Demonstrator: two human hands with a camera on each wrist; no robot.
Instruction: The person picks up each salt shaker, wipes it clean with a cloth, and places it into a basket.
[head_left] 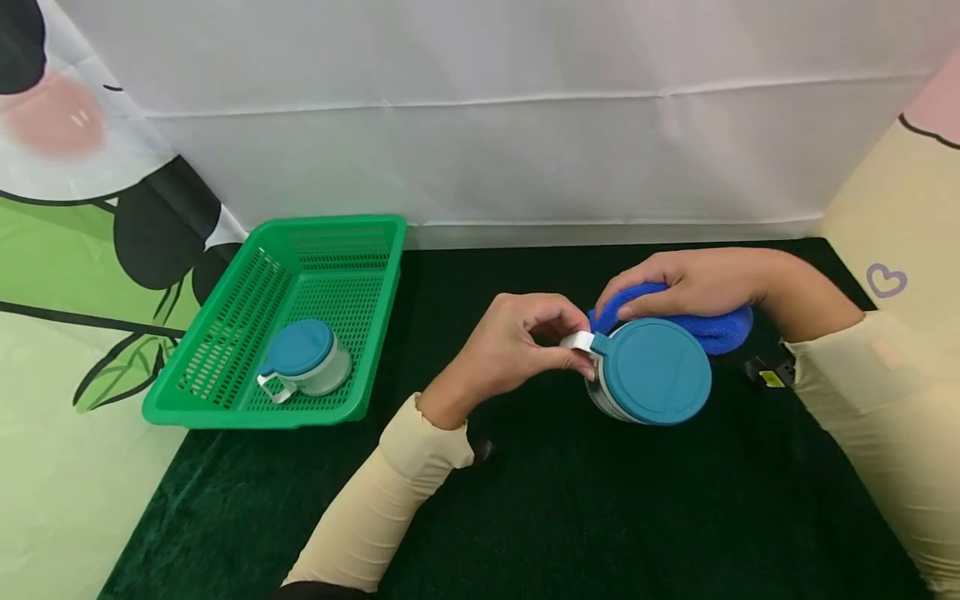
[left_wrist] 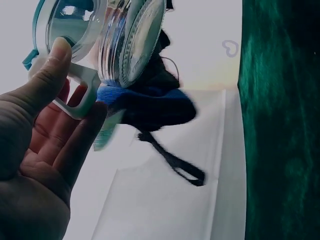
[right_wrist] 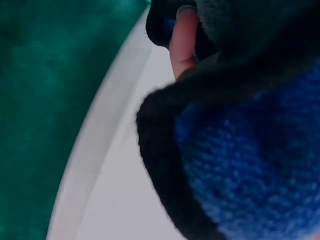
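Note:
A clear jar [head_left: 657, 372] with a flat teal lid is held up over the dark green table cover. My left hand [head_left: 517, 342] pinches its white handle [left_wrist: 86, 95] between thumb and fingers. In the left wrist view, the jar's ridged clear base [left_wrist: 142, 47] faces right. My right hand [head_left: 701, 279] grips a bunched blue cloth [head_left: 726, 329] against the jar's far side. Up close in the right wrist view, the dark-edged cloth [right_wrist: 250, 165] hides most of that hand, leaving a fingertip [right_wrist: 184, 40] visible.
On the left stands a green perforated basket [head_left: 392, 308]. Inside it sits a similar teal-lidded jar [head_left: 300, 350] with a white handle. A small black object with a yellow patch [head_left: 771, 377] lies near the right sleeve. White cloth [head_left: 525, 167] hangs behind the table.

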